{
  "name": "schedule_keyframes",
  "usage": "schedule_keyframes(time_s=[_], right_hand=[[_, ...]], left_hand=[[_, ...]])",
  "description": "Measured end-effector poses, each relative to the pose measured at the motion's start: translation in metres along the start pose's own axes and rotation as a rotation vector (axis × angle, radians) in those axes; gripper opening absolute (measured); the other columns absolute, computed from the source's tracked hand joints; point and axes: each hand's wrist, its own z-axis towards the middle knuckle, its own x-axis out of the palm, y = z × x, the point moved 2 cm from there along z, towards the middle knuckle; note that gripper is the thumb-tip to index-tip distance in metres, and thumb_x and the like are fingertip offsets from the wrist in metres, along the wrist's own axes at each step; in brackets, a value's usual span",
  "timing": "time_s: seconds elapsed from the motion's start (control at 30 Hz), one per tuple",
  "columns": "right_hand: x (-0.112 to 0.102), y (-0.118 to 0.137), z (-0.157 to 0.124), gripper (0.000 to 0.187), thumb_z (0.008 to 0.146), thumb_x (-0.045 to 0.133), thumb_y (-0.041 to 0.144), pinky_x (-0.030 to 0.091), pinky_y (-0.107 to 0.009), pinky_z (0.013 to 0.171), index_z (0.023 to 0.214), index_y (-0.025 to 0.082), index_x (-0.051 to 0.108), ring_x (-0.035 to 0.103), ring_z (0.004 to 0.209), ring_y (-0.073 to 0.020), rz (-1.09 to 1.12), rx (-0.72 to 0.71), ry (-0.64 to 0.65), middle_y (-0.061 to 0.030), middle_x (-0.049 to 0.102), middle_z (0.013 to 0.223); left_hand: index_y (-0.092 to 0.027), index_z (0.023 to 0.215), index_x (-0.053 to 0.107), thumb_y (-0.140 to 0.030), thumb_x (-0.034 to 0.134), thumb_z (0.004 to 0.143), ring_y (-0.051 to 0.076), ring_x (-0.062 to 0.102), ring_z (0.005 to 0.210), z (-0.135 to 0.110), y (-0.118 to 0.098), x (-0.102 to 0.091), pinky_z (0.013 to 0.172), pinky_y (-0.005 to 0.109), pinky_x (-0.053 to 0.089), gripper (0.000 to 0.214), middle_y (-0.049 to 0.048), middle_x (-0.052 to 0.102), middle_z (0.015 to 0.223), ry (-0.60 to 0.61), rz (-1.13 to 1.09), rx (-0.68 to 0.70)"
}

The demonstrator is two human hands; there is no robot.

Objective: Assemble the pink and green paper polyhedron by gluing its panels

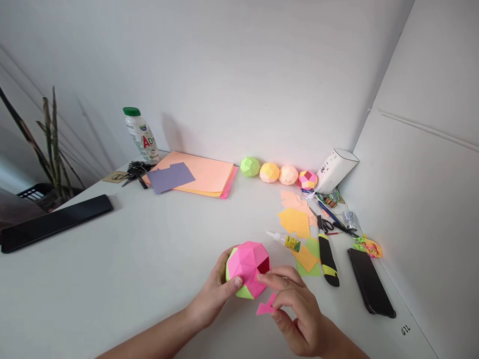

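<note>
A faceted paper ball (247,264), pink on top and light green below, rests in my left hand (219,289), whose thumb presses on its front. On the ball's right side a dark opening (263,266) shows between the pink faces. My right hand (297,309) pinches a small pink paper piece (266,305) between thumb and a finger. Its index fingertip touches the ball just below the opening. Beyond the right hand lies a small glue bottle (290,242) with a white nozzle, on orange and green paper scraps (312,249).
Several finished paper balls (269,172) line the wall. Coloured sheets (202,172) with a purple piece (171,177) lie left of them. A white bottle (143,137) stands farther left. At right are a utility knife (328,259), scissors (325,224) and a phone (371,282).
</note>
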Motion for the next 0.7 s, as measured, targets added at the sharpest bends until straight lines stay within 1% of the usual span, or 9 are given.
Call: schedule_keyframes(time_s=[0.13, 0.23, 0.3, 0.4, 0.53, 0.63, 0.7], right_hand=[[0.0017, -0.0007, -0.0011, 0.017, 0.087, 0.051, 0.011, 0.050, -0.046, 0.082, 0.096, 0.025, 0.048, 0.060, 0.102, -0.0285, -0.108, -0.081, 0.019, -0.0115, 0.063, 0.130], [-0.0029, 0.0002, -0.0029, 0.019, 0.084, 0.050, 0.011, 0.050, -0.046, 0.078, 0.096, 0.026, 0.047, 0.061, 0.097, -0.0285, -0.107, -0.095, -0.055, -0.0114, 0.066, 0.125], [-0.0054, 0.0005, -0.0039, 0.022, 0.083, 0.050, 0.010, 0.050, -0.047, 0.077, 0.096, 0.026, 0.046, 0.062, 0.096, -0.0291, -0.104, -0.080, -0.103, -0.0107, 0.069, 0.120], [-0.0041, -0.0006, -0.0042, 0.025, 0.081, 0.049, 0.008, 0.050, -0.050, 0.081, 0.096, 0.027, 0.046, 0.061, 0.106, -0.0320, -0.121, -0.053, -0.120, -0.0100, 0.070, 0.115], [0.0026, -0.0032, -0.0041, 0.026, 0.080, 0.048, 0.006, 0.046, -0.055, 0.091, 0.097, 0.025, 0.045, 0.052, 0.124, -0.0347, -0.117, -0.049, -0.100, -0.0117, 0.067, 0.121], [0.0042, -0.0041, -0.0050, 0.023, 0.083, 0.047, 0.007, 0.045, -0.057, 0.094, 0.098, 0.024, 0.046, 0.051, 0.126, -0.0347, -0.092, -0.070, -0.106, -0.0144, 0.064, 0.125], [0.0023, -0.0044, -0.0058, 0.019, 0.087, 0.045, 0.009, 0.047, -0.057, 0.093, 0.099, 0.024, 0.046, 0.054, 0.124, -0.0343, -0.073, -0.070, -0.122, -0.0158, 0.064, 0.125]], left_hand=[[-0.022, 0.135, 0.037, -0.056, 0.070, 0.077, 0.036, 0.049, 0.121, -0.0009, 0.0004, -0.0006, 0.095, 0.046, 0.042, 0.075, 0.0164, 0.052, 0.132, 0.008, -0.002, 0.009], [-0.022, 0.135, 0.037, -0.056, 0.070, 0.077, 0.037, 0.049, 0.122, -0.0010, -0.0004, -0.0015, 0.097, 0.048, 0.042, 0.075, 0.0163, 0.052, 0.132, -0.007, -0.014, -0.001], [-0.022, 0.135, 0.038, -0.056, 0.070, 0.077, 0.037, 0.048, 0.123, -0.0009, -0.0008, -0.0023, 0.098, 0.048, 0.042, 0.074, 0.0163, 0.052, 0.133, -0.022, -0.013, 0.007], [-0.023, 0.135, 0.039, -0.055, 0.070, 0.077, 0.036, 0.049, 0.121, -0.0010, -0.0005, -0.0037, 0.096, 0.047, 0.044, 0.073, 0.0158, 0.052, 0.133, -0.030, 0.014, 0.042], [-0.025, 0.137, 0.036, -0.054, 0.072, 0.076, 0.036, 0.050, 0.120, -0.0016, 0.0008, -0.0056, 0.093, 0.045, 0.046, 0.076, 0.0140, 0.052, 0.133, -0.030, 0.059, 0.096], [-0.025, 0.136, 0.035, -0.055, 0.072, 0.075, 0.037, 0.048, 0.123, -0.0020, 0.0002, -0.0063, 0.095, 0.045, 0.046, 0.077, 0.0142, 0.050, 0.134, -0.016, 0.057, 0.121], [-0.024, 0.135, 0.037, -0.057, 0.070, 0.076, 0.037, 0.048, 0.122, -0.0021, -0.0014, -0.0060, 0.095, 0.046, 0.045, 0.075, 0.0149, 0.050, 0.134, -0.007, 0.043, 0.109]])
